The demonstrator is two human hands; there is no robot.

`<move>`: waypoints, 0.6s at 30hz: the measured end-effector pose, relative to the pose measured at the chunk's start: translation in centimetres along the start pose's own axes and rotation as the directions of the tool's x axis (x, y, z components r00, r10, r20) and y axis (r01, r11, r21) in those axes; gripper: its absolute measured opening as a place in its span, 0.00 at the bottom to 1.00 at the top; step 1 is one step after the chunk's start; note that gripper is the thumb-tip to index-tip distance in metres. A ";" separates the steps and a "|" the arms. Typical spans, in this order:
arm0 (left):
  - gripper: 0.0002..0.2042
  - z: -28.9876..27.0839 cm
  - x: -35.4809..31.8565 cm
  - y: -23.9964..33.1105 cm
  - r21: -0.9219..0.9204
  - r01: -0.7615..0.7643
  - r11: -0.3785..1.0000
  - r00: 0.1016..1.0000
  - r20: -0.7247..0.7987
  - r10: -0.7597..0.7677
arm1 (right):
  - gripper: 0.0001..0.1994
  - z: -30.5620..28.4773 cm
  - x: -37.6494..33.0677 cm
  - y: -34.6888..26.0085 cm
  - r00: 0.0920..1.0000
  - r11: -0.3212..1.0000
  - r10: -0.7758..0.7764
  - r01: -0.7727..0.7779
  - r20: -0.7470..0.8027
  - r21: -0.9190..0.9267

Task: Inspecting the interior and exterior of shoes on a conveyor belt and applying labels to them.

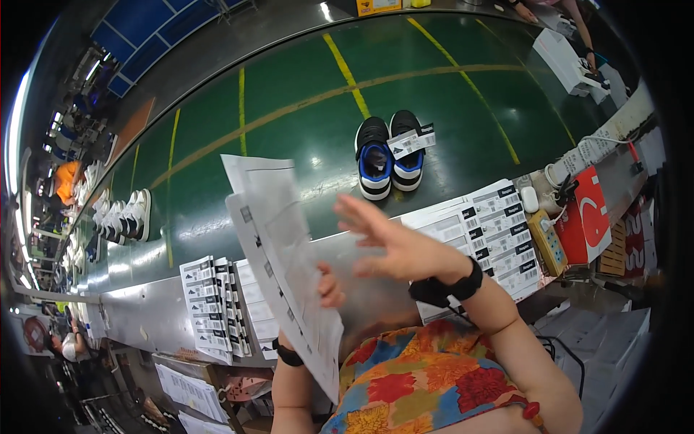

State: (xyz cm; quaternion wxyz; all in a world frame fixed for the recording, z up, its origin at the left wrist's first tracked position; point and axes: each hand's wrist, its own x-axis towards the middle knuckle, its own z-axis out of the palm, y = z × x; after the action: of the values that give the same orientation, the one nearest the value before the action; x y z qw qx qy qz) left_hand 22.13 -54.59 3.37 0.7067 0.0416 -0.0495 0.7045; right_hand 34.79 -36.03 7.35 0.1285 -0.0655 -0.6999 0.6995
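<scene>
Sheets (pixel 278 242) (white) in left grip (pixel 330 288)

Beyond the long green worktop (pixel 289 72) (yellow-striped), we see grey floor (pixel 271 32), blue panels (pixel 134 34) and, far left, bright strip lighting (pixel 16 137).

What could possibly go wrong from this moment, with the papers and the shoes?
Only the left hand seems to grip the tall paper sheets, with the right hand open, so they might bend or slip. The black wristband on the right looks close to the label sheets and could brush them askew. The tag across the black shoes might get knocked off; whether it is fastened, I cannot tell.
</scene>
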 end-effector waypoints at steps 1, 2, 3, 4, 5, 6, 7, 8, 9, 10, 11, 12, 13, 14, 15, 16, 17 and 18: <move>0.23 0.4 0.5 -0.8 0.039 0.020 0.999 0.999 0.042 -0.021 | 0.48 1.0 -0.4 -0.3 0.996 0.997 0.072 -0.073 0.052 0.013; 0.24 1.2 0.5 -1.8 0.433 0.094 0.896 0.961 -0.273 0.031 | 0.42 1.7 -0.7 -0.5 0.977 0.920 0.192 -0.213 0.096 0.329; 0.25 1.9 0.4 -2.5 0.715 0.272 0.644 0.837 -0.505 0.208 | 0.42 1.7 -0.9 -0.5 0.974 0.928 0.222 -0.227 0.051 0.296; 0.27 2.8 0.1 -3.1 0.559 0.175 0.810 0.902 -0.420 0.095 | 0.38 1.5 -1.1 -0.5 0.979 0.948 0.160 -0.118 -0.124 0.295; 0.27 3.1 0.4 -2.6 0.619 0.191 0.762 0.891 -0.434 0.129 | 0.34 1.2 -1.3 -0.5 0.945 0.960 0.134 -0.049 -0.299 0.275; 0.30 3.5 0.3 -2.1 0.781 0.288 0.554 0.827 -0.495 0.267 | 0.25 0.3 -2.0 -0.6 0.933 0.946 0.099 0.020 -0.346 0.324; 0.32 3.5 0.5 -1.5 0.680 0.247 0.691 0.786 -0.557 0.267 | 0.25 -0.6 -2.8 -0.6 0.928 0.947 0.093 0.029 -0.361 0.319; 0.35 3.2 0.8 -0.8 0.510 0.117 0.853 0.797 -0.560 0.226 | 0.22 -1.6 -3.6 -0.8 0.905 0.971 0.084 0.020 -0.417 0.240; 0.37 3.0 0.8 -0.5 0.505 0.128 0.854 0.903 -0.415 0.110 | 0.20 -2.4 -4.5 -0.9 0.869 0.988 0.099 -0.026 -0.485 0.154; 0.33 2.3 1.1 -0.3 0.638 0.152 0.755 0.917 -0.375 0.133 | 0.20 -3.0 -5.4 -1.1 0.865 0.988 0.073 0.006 -0.496 0.156; 0.29 1.8 1.1 -0.5 0.737 0.168 0.654 0.903 -0.382 0.198 | 0.18 -3.6 -6.4 -1.2 0.865 0.986 0.103 -0.025 -0.492 0.163; 0.29 1.2 1.1 -0.8 0.740 0.158 0.653 0.909 -0.367 0.195 | 0.16 -4.0 -7.3 -1.3 0.864 0.984 0.134 -0.058 -0.485 0.169; 0.22 0.8 1.0 -1.1 0.847 0.246 0.470 0.885 -0.395 0.248 | 0.14 -4.5 -8.2 -1.5 0.863 0.981 0.164 -0.090 -0.478 0.173; 0.16 0.5 0.8 -1.4 0.905 0.330 0.269 0.867 -0.403 0.292 | 0.12 -5.0 -9.1 -1.6 0.846 0.986 0.160 -0.111 -0.508 0.125; 0.16 0.3 0.5 -1.5 0.907 0.327 0.266 0.873 -0.398 0.282 | 0.12 -5.7 -10.2 -1.8 0.819 0.997 0.007 -0.052 -0.574 -0.063; 0.13 0.4 -0.1 -1.1 0.931 0.323 0.171 0.862 -0.364 0.352 | 0.12 -6.8 -11.5 -2.1 0.763 0.999 -0.009 -0.022 -0.647 -0.040; 0.10 0.5 -0.6 -0.4 0.950 0.303 0.070 0.848 -0.302 0.435 | 0.12 -8.1 -12.9 -2.4 0.663 0.999 0.026 -0.053 -0.748 -0.013; 0.10 0.5 -1.4 0.5 0.963 0.257 0.076 0.837 -0.261 0.481 | 0.12 -9.3 -15.3 -2.9 0.561 0.980 -0.060 0.190 -0.826 0.058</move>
State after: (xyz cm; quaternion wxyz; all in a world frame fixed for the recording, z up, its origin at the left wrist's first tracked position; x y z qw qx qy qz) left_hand 21.58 -56.03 3.69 0.4085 0.3086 0.6316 0.5822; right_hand 52.22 -31.27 8.76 0.4917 -0.3231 -0.5124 0.6256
